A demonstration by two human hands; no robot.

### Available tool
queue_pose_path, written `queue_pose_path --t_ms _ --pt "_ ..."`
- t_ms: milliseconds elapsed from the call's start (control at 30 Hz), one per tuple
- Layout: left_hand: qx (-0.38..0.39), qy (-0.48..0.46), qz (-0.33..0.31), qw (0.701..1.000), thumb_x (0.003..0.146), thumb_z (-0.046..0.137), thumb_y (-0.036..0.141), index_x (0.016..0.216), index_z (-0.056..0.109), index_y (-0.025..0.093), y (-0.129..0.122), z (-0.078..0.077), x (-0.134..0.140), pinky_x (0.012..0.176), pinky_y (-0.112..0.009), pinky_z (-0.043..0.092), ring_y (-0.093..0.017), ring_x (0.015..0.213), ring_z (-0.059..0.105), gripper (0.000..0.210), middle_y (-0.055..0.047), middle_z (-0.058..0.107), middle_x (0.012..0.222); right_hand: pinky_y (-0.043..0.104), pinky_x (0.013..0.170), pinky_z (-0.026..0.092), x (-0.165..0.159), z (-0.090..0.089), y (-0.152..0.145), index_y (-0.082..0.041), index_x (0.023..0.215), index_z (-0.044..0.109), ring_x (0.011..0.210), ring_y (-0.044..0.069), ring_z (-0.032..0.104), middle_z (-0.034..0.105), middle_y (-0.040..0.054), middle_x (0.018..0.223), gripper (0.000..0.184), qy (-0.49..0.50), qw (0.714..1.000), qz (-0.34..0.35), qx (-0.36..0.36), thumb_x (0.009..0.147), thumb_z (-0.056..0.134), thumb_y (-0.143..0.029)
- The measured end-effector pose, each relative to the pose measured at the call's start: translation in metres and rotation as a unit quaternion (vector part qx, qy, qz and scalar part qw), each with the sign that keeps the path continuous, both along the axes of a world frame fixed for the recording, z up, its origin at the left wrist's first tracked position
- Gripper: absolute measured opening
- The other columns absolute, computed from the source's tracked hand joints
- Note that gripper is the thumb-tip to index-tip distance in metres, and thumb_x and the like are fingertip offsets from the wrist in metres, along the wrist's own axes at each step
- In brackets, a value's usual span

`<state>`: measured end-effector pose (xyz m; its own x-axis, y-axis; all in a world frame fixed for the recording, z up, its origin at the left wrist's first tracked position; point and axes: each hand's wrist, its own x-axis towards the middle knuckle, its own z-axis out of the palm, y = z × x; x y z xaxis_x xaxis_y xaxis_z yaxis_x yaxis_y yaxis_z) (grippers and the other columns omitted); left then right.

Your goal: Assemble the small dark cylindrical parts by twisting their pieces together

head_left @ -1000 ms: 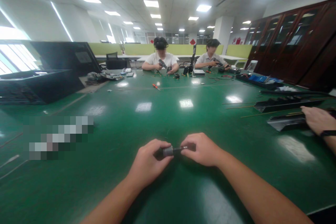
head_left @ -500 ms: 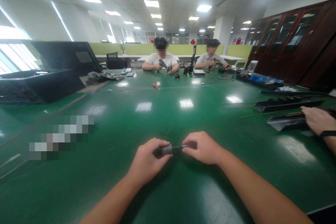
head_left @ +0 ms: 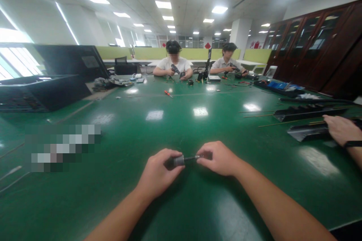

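The person's left hand (head_left: 158,171) is pinching a small grey metal cylinder (head_left: 179,160) between thumb and fingertips, while the right hand (head_left: 219,158) is closing its fingers around the thin dark shaft (head_left: 192,157) projecting from it; the piece is hovering just above the glossy green table (head_left: 181,128), between the two hands. The part looks small and smooth, so a loosening pinch could be letting it drop and roll away across the slick surface. A co-worker's hand (head_left: 341,130) is resting on one of two long black metal trays (head_left: 308,112) at right. Two seated people (head_left: 173,64) are working at the far edge, near one red-handled screwdriver (head_left: 168,93).
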<state>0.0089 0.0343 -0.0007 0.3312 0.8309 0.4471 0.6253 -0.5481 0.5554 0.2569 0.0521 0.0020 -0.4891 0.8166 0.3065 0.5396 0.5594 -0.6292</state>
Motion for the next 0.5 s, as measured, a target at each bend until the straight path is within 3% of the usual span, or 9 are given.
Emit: queue_pose_path --t_ms 500 --pt "-0.032 0.006 0.013 0.999 0.077 0.074 0.030 0.098 0.069 0.027 0.0034 0.0007 -0.0016 0.079 -0.031 0.050 -0.018 0.087 0.067 0.022 0.002 0.072 0.093 0.024 0.066 0.045 0.0011 -0.0013 0.0024 -0.018 0.090 0.076 0.070 0.013 0.062 0.072 0.0018 0.079 0.014 0.000 1.000 -0.016 -0.023 0.081 0.070 -0.026"
